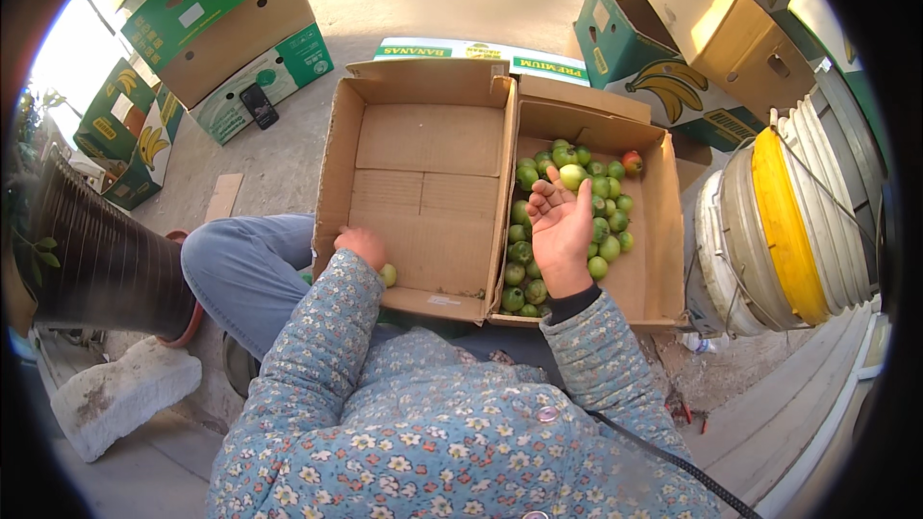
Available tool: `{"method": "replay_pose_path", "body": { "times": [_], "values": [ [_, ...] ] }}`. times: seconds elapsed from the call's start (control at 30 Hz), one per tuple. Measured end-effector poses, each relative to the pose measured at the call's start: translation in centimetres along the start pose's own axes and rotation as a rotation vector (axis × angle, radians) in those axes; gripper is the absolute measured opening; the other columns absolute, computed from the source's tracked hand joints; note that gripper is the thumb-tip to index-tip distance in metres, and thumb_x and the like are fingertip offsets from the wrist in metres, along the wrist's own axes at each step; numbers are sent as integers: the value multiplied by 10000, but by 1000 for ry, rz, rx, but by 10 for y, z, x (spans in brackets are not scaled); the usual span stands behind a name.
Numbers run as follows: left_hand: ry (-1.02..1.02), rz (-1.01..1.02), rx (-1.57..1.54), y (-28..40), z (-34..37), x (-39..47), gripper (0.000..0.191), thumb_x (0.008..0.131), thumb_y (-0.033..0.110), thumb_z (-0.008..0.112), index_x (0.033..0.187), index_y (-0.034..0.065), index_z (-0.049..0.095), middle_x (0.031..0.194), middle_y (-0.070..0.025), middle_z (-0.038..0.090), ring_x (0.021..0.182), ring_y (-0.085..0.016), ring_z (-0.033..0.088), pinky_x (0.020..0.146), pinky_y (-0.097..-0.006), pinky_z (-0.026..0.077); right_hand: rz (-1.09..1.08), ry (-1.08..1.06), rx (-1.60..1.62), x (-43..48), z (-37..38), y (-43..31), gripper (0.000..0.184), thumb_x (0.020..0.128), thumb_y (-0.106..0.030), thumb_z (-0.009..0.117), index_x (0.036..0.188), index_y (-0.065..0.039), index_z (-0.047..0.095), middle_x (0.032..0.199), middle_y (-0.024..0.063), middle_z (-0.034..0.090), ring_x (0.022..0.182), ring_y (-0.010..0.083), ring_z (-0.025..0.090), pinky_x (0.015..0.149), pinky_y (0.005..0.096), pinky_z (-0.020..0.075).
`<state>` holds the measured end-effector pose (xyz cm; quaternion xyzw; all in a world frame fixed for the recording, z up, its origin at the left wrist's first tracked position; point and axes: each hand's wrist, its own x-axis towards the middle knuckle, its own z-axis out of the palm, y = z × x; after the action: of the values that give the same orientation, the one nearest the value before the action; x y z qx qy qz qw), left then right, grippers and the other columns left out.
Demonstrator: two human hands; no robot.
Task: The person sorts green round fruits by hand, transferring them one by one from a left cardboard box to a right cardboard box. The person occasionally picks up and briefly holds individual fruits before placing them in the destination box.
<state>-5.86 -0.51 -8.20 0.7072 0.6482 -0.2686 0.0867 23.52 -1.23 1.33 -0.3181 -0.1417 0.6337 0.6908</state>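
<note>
My left hand [363, 248] is low in the left cardboard box [425, 126], by its left wall. Its fingers are curled and mostly hidden, so I cannot tell whether they hold anything. Just right of that wrist, a pale green tomato [388, 274] lies on the box floor. Over the right cardboard box [652, 288], my right hand [562, 231] is turned palm up. Between its thumb and forefinger is a light green tomato [573, 176]. Many green tomatoes [609, 249] lie around and below this hand, with one reddish tomato [632, 162] towards the far right.
White, grey and yellow stacked buckets [786, 223] stand at the right. Banana cartons [692, 90] are piled behind them, with more cartons [231, 43] at the far left. A phone [259, 106] leans there. A dark ribbed pot [108, 252] and a pale stone block [122, 396] sit left.
</note>
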Motion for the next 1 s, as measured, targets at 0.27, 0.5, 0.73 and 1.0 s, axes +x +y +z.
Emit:
{"method": "replay_pose_path", "body": {
  "times": [0.27,0.5,0.73,1.0],
  "values": [
    [21,-82,36,11,-6,2,317,862,237,506,1050,73,702,1141,-145,650,1084,-325,589,896,-446,475,179,-194,-90,-4,2,0,528,998,-446,378,1238,4,513,821,61,629,660,119,552,638,262,470],
    [189,75,-390,8,-22,-4,343,890,264,540,1099,16,653,1006,-213,667,916,-259,670,772,-349,533,60,-477,-705,-19,22,0,388,959,-280,533,1263,-39,518,858,24,622,696,83,554,642,220,453],
    [171,571,-1578,45,-106,-70,372,987,269,480,1255,12,482,981,-90,612,777,-136,617,657,-254,517,-480,-847,-1384,-36,27,6,630,797,-148,692,1374,-184,441,920,102,555,801,291,578,721,371,487],
    [125,587,-1822,51,-107,-71,427,978,275,529,1285,-6,437,862,-59,608,693,-101,592,633,-243,505,-495,-792,-1284,-34,29,7,570,806,-137,688,1329,-93,467,1077,125,604,856,294,609,744,358,503]
  ]
}}
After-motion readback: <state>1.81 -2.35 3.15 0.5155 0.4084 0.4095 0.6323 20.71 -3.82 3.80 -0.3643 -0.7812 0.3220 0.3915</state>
